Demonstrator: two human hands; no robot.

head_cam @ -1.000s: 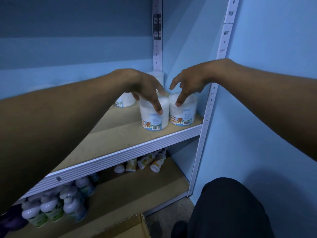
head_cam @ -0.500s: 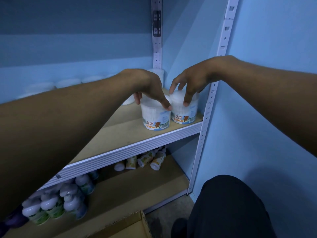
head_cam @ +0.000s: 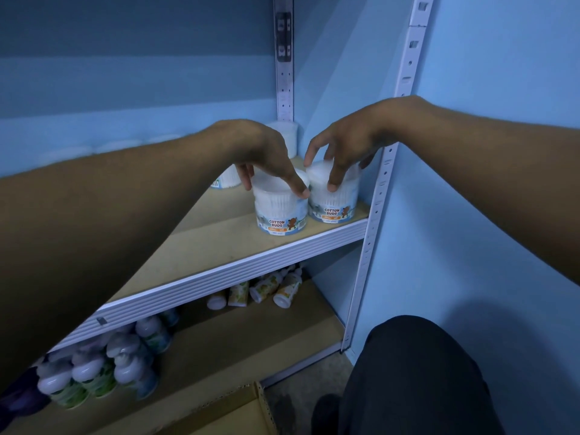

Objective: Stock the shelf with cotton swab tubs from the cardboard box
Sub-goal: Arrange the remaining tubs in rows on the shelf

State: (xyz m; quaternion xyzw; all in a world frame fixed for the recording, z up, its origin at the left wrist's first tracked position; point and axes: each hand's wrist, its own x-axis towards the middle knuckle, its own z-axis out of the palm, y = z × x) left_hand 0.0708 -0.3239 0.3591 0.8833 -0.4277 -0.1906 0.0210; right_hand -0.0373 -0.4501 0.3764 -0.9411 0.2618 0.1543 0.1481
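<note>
At six o'clock, nearest the wearer, a corner of the cardboard box (head_cam: 232, 412) is showing beside a dark-clad knee (head_cam: 417, 378). Above it, at eight o'clock, capped bottles (head_cam: 103, 362) are standing on the lower shelf, with a few more lying on their sides (head_cam: 263, 290) deeper in. Past the white front rail, near the centre, two cotton swab tubs are sitting side by side at the right end of the middle shelf (head_cam: 219, 240), labels facing out. The left hand (head_cam: 260, 152) is arching over the left tub (head_cam: 280, 208), fingers spread and curled, fingertips pinching its lid rim. The right hand (head_cam: 345, 146) is doing the same on the right tub (head_cam: 334, 196), fingers splayed down its lid. Farther back, at twelve o'clock, another tub (head_cam: 287, 136) is standing in the corner against the upright. Both front tubs are standing close to the shelf lip, so a hasty twist or sideways nudge could likely tip one over the rail.
</note>
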